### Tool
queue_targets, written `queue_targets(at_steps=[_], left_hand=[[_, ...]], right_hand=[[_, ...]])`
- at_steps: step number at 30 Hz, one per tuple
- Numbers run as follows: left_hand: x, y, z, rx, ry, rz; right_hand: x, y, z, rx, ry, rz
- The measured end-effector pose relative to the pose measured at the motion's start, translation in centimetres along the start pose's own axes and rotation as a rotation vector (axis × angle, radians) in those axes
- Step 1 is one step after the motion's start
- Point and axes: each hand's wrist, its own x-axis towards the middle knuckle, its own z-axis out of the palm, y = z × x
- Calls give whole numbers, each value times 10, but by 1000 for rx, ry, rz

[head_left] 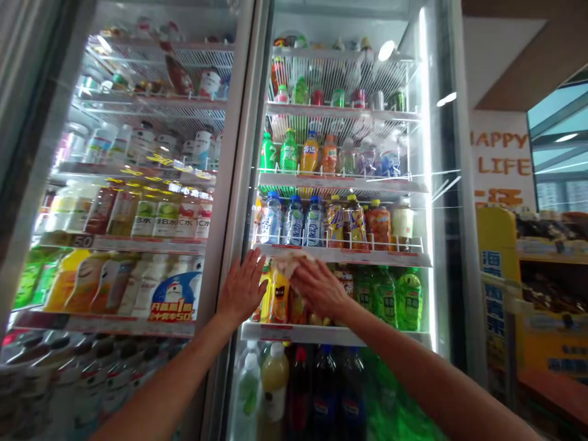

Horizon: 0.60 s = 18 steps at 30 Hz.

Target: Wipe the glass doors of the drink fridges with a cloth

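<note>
Your right grip [321,288] lies on a pale cloth [285,262], and this cloth is spread against the glass door [386,50] of the right-hand cooler section. The fingers are rather straight and near to one another, with the cloth under them and sticking out beyond their tips. I cannot tell whether they are clenched around it or only press it flat.

Your left grip [242,288] is released and has nothing in it: the palm faces the cooler, the fingers are extended and a little apart. It is near the left edge of the same door, just beside the upright metal frame [248,110]. Whether it touches the glass, I cannot tell.

Behind the glass, around the height of the cloth, you have an orange-coloured bottle [279,300] between your two hands, and green bottles [408,303] farther to the right. Blue-capped bottles [294,225] stand on the shelf above. Below your hands there are larger bottles [274,392]. To the left, behind the other door, pale-labelled bottles [166,211] stand in a row. At far right, a wall sign [503,153] carries the words "HAPPY LIFE".
</note>
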Motion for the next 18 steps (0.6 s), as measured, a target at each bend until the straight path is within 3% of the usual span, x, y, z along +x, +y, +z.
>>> queue_targets(at_steps=[3,6,8,10,13,16,18], left_hand=[[-5,-3,2,7,22,38],[-6,-4,3,-4,22,44],[2,-2,3,-32,23,9],[19,3,4,-75,37,-45],[55,11,8,-129,79,-142],[80,15,16,-142,111,-211],[84,16,22,-145,112,-210]], right_hand=[[-7,78,-26,-120,184,435],[-62,147,-44,-182,384,836],[-100,172,-50,-216,520,1047],[-110,173,-50,-248,597,1133],[-65,131,-37,-263,559,1009],[-6,71,-14,-169,374,581],[2,52,-6,-142,262,318]])
